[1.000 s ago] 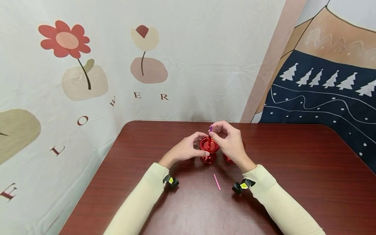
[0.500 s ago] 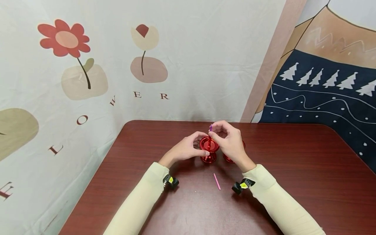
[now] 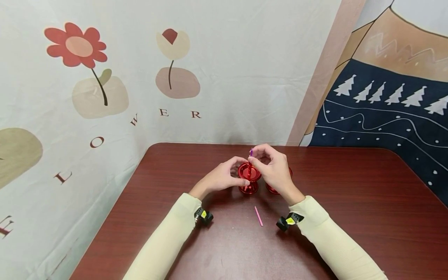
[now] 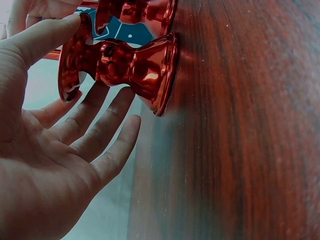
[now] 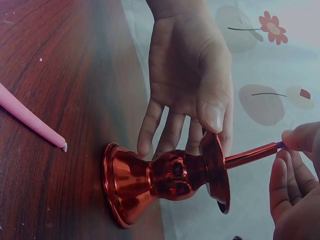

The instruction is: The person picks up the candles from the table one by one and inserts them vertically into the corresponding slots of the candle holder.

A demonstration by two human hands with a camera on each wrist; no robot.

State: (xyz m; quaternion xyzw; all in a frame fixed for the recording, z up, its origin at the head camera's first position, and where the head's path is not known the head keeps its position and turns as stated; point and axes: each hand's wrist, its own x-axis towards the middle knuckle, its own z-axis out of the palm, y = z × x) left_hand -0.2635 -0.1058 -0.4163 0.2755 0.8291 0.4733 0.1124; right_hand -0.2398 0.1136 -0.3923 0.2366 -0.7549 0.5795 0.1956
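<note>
A shiny red candle holder (image 3: 249, 188) stands upright on the table, with a wide dish and a central tube. My left hand (image 3: 223, 175) holds the dish from the left, thumb on its near rim and fingers round the far side, as the left wrist view (image 4: 70, 55) of the dish shows. With thumb and fingertips, my right hand (image 3: 275, 170) pinches a slim purple candle (image 3: 251, 153) at the top of the red tube (image 5: 251, 155). The candle's lower end is hidden, apparently inside the tube.
A second red candle holder (image 3: 272, 189) stands just to the right, mostly hidden behind the right hand. A pink candle (image 3: 258, 216) lies on the brown table (image 3: 357, 202) nearer to me. Printed cloth (image 3: 238, 77) hangs behind the table.
Both hands, the candle and the holder keep their places. Only the head view has shifted very slightly.
</note>
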